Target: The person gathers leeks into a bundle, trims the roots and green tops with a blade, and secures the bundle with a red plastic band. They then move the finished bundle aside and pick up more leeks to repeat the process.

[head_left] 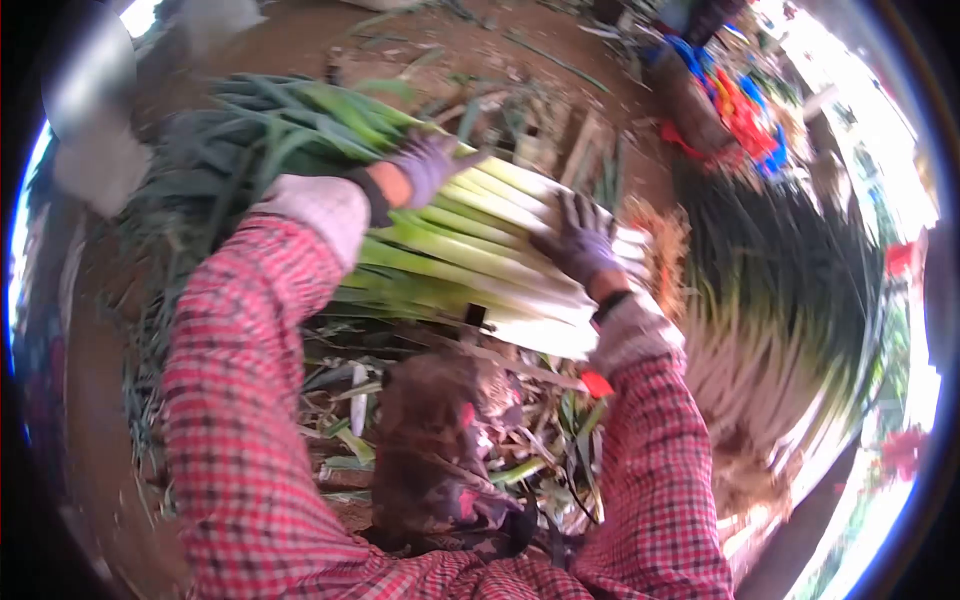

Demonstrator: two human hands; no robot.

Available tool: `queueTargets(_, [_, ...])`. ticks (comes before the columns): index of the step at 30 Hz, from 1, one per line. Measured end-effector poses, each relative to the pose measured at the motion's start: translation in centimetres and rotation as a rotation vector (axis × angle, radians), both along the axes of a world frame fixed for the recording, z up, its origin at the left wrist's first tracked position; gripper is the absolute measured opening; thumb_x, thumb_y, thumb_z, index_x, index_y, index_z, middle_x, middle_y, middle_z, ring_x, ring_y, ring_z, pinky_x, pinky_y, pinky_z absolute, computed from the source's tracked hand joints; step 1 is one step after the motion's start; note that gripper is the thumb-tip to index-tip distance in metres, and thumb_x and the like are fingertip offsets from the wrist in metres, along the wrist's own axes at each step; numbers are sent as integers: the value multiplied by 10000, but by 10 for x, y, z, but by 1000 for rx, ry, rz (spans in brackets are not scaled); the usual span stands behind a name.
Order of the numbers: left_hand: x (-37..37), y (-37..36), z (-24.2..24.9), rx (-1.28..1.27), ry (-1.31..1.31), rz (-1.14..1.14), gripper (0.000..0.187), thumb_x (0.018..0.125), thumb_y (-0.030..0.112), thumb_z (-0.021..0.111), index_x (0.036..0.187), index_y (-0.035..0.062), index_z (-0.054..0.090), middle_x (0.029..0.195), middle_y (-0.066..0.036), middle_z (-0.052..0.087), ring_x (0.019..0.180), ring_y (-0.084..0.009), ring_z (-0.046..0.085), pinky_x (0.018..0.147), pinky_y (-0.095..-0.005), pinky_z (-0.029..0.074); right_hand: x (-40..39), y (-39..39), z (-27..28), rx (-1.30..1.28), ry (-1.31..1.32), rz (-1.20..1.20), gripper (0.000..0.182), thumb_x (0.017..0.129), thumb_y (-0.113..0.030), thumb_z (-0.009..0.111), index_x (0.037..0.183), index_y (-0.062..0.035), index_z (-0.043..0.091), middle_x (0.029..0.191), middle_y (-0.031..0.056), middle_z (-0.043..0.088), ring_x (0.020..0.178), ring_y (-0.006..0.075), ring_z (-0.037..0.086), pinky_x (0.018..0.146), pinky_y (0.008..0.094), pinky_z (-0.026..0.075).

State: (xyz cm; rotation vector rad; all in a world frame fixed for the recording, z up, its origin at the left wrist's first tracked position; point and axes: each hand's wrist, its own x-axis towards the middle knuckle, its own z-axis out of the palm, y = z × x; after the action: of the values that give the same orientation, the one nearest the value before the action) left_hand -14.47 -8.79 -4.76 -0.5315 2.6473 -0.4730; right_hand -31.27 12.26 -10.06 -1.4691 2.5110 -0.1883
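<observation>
A broad bundle of leeks (480, 230) lies crosswise before me, green leaves to the left and white stems with brown roots to the right. My left hand (424, 168), in a purple-grey glove, presses on the far side of the bundle where green turns to white. Its thumb and fingers are apart, though some fingertips are hard to make out. On the white stems close to the roots (672, 255) rests my right hand (582, 242), gloved alike, its fingers spread over them. Neither hand is wrapped round a stem.
A large heap of leeks (780, 300) stands on the right, dark leaves toward the back. Trimmed leaves and scraps (350, 430) litter the ground around my leg (430, 430). Bright red and blue material (735, 115) lies at the back right.
</observation>
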Motion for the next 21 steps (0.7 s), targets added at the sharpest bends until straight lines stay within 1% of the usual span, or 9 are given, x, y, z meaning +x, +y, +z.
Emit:
queueTargets(3, [10, -7, -4, 183, 188, 12, 1015, 696, 213, 673, 1530, 275, 99, 1494, -228, 273, 1205, -393, 475, 987, -540, 379, -5, -1, -12, -37, -11, 10, 901, 843, -701, 446, 1527, -194, 154, 1586, 101, 149, 1469, 309, 66, 1144, 572, -18])
queueTargets(4, [10, -27, -34, 246, 362, -70, 1026, 681, 229, 692, 1529, 259, 116, 1487, -223, 282, 1230, -403, 452, 1010, -509, 378, -5, -1, -17, -62, 14, -1, 871, 854, -696, 425, 1526, -206, 165, 1584, 99, 163, 1468, 308, 74, 1143, 566, -33])
queueTargets(6, [16, -12, -5, 462, 339, 41, 1009, 633, 88, 684, 1511, 213, 202, 1480, -176, 322, 1373, -358, 293, 1151, -445, 211, 0, -1, -11, -29, 54, -14, 844, 858, -679, 435, 1522, -226, 178, 1583, 92, 167, 1464, 307, 96, 1147, 554, -15])
queueTargets(9, [19, -14, 4, 555, 391, 65, 1011, 630, 88, 704, 1505, 216, 213, 1488, -161, 310, 1372, -376, 290, 1150, -424, 218, 4, -2, -5, -10, 62, -23, 827, 867, -662, 441, 1521, -234, 174, 1583, 88, 168, 1462, 303, 105, 1150, 548, -3])
queueTargets(10, [22, -17, 10, 563, 351, 42, 996, 659, 180, 743, 1503, 231, 218, 1498, -147, 298, 1384, -383, 265, 1153, -467, 195, 3, -3, -6, 2, 58, -35, 824, 868, -666, 437, 1521, -239, 172, 1583, 84, 169, 1463, 291, 107, 1151, 545, -5])
queueTargets(12, [38, -11, 27, 304, 232, -10, 978, 698, 363, 748, 1507, 243, 211, 1515, -150, 271, 1407, -364, 234, 1142, -556, 159, 2, -3, -6, 5, 50, -40, 823, 868, -670, 434, 1521, -242, 173, 1583, 77, 171, 1464, 277, 108, 1151, 543, -8])
queueTargets(15, [89, -18, 60, 59, 136, 141, 966, 748, 559, 660, 1522, 263, 164, 1563, -147, 176, 1438, -348, 169, 1112, -654, 82, 3, -4, -5, 2, 70, -35, 816, 872, -640, 462, 1518, -227, 182, 1573, 79, 198, 1456, 301, 125, 1150, 541, 28])
queueTargets(18, [158, -21, 95, -302, 244, 101, 948, 748, 494, 670, 1520, 271, 166, 1542, -124, 249, 1433, -311, 220, 1119, -623, 96, 2, -6, -7, 27, 67, -49, 821, 865, -673, 438, 1521, -261, 163, 1586, 62, 166, 1465, 270, 108, 1149, 541, -26])
queueTargets(21, [185, -3, 132, -95, 149, 595, 1085, 717, 277, 744, 1526, 271, 20, 1580, -105, 162, 1440, -320, 206, 1102, -632, 174, 2, -4, -6, 14, 90, -35, 829, 865, -670, 447, 1519, -238, 177, 1578, 66, 189, 1460, 279, 121, 1153, 534, -3])
